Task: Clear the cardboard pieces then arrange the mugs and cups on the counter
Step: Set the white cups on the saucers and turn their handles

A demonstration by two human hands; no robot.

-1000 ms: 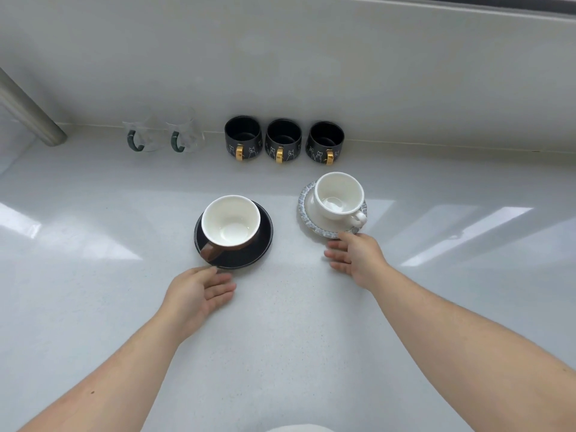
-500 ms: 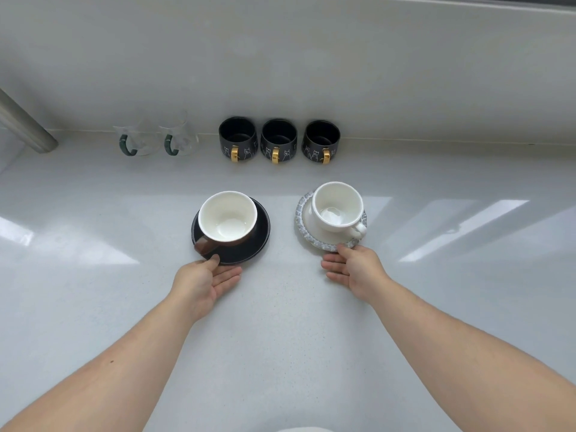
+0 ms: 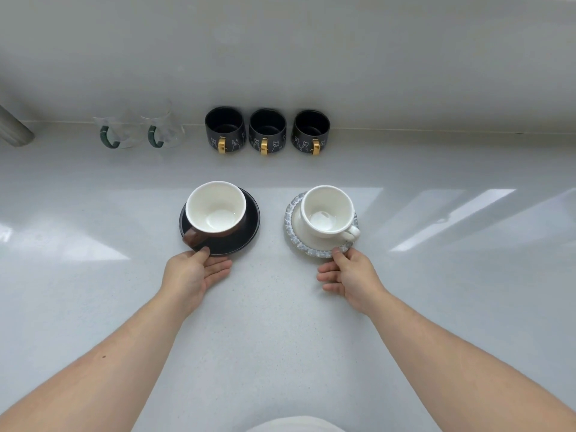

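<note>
hands (image 3: 193, 272) pinching glossy round saucers (image 3: 246, 235), speckled counter (image 3: 274, 322)

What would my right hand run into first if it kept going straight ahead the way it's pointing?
Right hand already has its thumb on the blue-rimmed saucer; going on, it would likely meet the white cup next.

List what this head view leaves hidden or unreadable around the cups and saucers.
- Head view: fingers of the left hand under the black saucer; the rim hides any grip.
- Right hand at the patterned saucer: the same.
- Two glass cups: transparent, outlines blur into the wall.
- Metal bar: cut off by the left edge.
- Drawings on the black mugs: too small.
</note>
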